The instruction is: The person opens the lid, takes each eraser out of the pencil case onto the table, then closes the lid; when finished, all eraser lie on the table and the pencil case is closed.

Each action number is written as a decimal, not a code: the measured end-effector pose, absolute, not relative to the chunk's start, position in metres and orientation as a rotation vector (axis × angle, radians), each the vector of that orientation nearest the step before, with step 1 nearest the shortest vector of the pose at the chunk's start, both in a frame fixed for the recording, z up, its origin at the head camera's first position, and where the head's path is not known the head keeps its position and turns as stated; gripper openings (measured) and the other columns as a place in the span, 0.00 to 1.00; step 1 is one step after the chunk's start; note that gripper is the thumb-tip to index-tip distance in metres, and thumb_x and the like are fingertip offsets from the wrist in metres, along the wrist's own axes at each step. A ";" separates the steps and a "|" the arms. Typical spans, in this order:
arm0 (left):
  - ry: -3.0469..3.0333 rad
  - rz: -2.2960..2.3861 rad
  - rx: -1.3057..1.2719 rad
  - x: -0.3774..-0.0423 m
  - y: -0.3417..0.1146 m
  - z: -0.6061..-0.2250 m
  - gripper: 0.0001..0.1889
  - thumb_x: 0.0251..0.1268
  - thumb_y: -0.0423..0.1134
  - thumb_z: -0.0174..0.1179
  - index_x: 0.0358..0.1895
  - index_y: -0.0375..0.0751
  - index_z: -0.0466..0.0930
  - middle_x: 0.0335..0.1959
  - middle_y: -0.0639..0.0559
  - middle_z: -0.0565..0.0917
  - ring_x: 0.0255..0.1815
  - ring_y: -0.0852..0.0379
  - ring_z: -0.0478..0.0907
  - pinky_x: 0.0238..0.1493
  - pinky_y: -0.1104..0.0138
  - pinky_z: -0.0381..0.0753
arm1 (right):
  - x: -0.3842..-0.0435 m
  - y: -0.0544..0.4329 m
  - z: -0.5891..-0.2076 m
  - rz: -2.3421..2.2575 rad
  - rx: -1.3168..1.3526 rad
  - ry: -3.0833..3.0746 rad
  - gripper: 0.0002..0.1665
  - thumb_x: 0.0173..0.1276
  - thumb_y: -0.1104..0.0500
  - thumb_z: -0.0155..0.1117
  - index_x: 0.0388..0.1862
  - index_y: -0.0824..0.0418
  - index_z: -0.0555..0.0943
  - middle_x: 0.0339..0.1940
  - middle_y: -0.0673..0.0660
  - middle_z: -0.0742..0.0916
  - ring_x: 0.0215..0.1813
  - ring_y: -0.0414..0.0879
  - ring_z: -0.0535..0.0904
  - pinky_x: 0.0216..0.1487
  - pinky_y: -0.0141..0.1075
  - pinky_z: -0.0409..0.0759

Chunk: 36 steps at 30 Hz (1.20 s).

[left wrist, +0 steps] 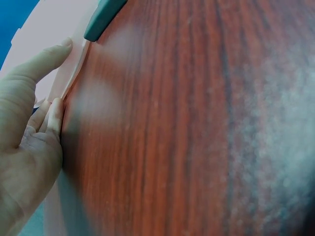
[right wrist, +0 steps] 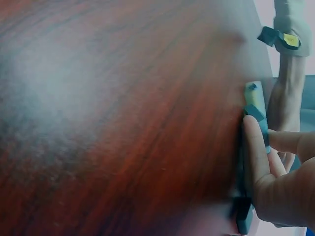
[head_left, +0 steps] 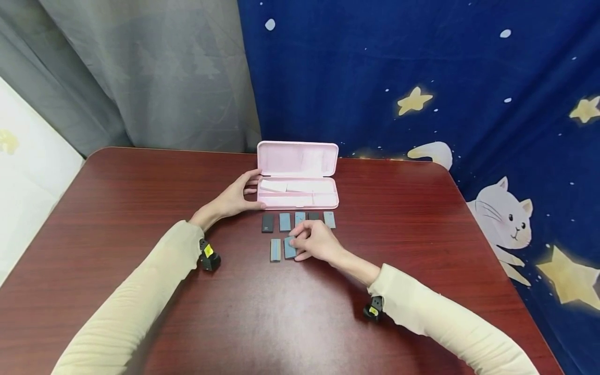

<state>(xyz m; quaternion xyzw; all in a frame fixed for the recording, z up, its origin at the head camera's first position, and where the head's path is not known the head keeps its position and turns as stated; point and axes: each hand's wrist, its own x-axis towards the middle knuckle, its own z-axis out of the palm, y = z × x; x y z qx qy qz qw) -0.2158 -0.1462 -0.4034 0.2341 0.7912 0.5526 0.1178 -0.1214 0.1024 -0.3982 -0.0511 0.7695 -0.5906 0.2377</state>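
Observation:
An open pink pencil case [head_left: 297,207] stands near the table's far edge with its lid raised. My left hand [head_left: 232,200] grips its left end, thumb at the front corner and fingers along the side. In front of the case, my right hand [head_left: 320,242] pinches a small blue rectangular block [head_left: 289,249] at the table surface; the fingers partly cover it. Just left of that lies a striped blue-and-tan block [head_left: 275,250]. A row of similar blocks, including a black one [head_left: 267,223] and a blue one [head_left: 284,222], lies along the case's front, partly hidden by my right hand.
White pieces [head_left: 300,186] lie inside the case's compartments. The reddish-brown wooden table [head_left: 225,323] extends around both forearms. Behind it hang a grey curtain [head_left: 178,78] and a blue star-patterned curtain [head_left: 337,78].

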 end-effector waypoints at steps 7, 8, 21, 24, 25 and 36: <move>2.309 1.611 0.677 -0.216 -0.145 -0.402 0.49 0.51 0.23 0.69 0.73 0.24 0.46 0.67 0.25 0.57 0.67 0.32 0.59 0.67 0.47 0.62 | -0.120 0.103 -0.400 -1.527 -0.205 2.220 0.08 0.64 0.69 0.65 0.41 0.71 0.78 0.26 0.62 0.83 0.22 0.53 0.83 0.28 0.40 0.86; 2.309 1.611 0.674 -0.216 -0.145 -0.402 0.49 0.51 0.23 0.69 0.73 0.24 0.46 0.67 0.25 0.57 0.67 0.32 0.59 0.67 0.47 0.62 | -0.120 0.104 -0.401 -1.514 -0.221 2.234 0.08 0.64 0.69 0.65 0.41 0.71 0.78 0.26 0.62 0.83 0.21 0.52 0.83 0.28 0.40 0.85; 2.316 1.596 0.673 -0.216 -0.145 -0.404 0.48 0.52 0.24 0.69 0.73 0.24 0.46 0.67 0.26 0.57 0.67 0.33 0.60 0.68 0.48 0.62 | -0.118 0.103 -0.402 -1.425 -0.292 2.321 0.07 0.65 0.70 0.63 0.41 0.71 0.78 0.24 0.62 0.82 0.19 0.50 0.83 0.25 0.39 0.85; 2.313 1.594 0.672 -0.217 -0.144 -0.404 0.49 0.52 0.24 0.69 0.73 0.25 0.46 0.67 0.26 0.57 0.67 0.34 0.60 0.68 0.48 0.62 | -0.118 0.105 -0.402 -1.431 -0.278 2.311 0.07 0.65 0.70 0.63 0.42 0.71 0.78 0.24 0.63 0.82 0.20 0.50 0.82 0.25 0.40 0.85; 2.311 1.592 0.670 -0.217 -0.144 -0.404 0.48 0.52 0.24 0.69 0.73 0.25 0.46 0.68 0.26 0.57 0.67 0.34 0.60 0.68 0.48 0.62 | -0.118 0.105 -0.402 -1.439 -0.271 2.304 0.07 0.66 0.70 0.63 0.42 0.70 0.78 0.24 0.63 0.82 0.20 0.50 0.82 0.25 0.40 0.85; 2.322 1.595 0.679 -0.221 -0.146 -0.411 0.49 0.52 0.25 0.70 0.74 0.26 0.46 0.68 0.27 0.57 0.67 0.34 0.60 0.67 0.47 0.62 | -0.126 0.113 -0.400 -1.525 -0.257 2.207 0.05 0.67 0.70 0.60 0.41 0.71 0.78 0.26 0.65 0.82 0.22 0.52 0.82 0.27 0.43 0.85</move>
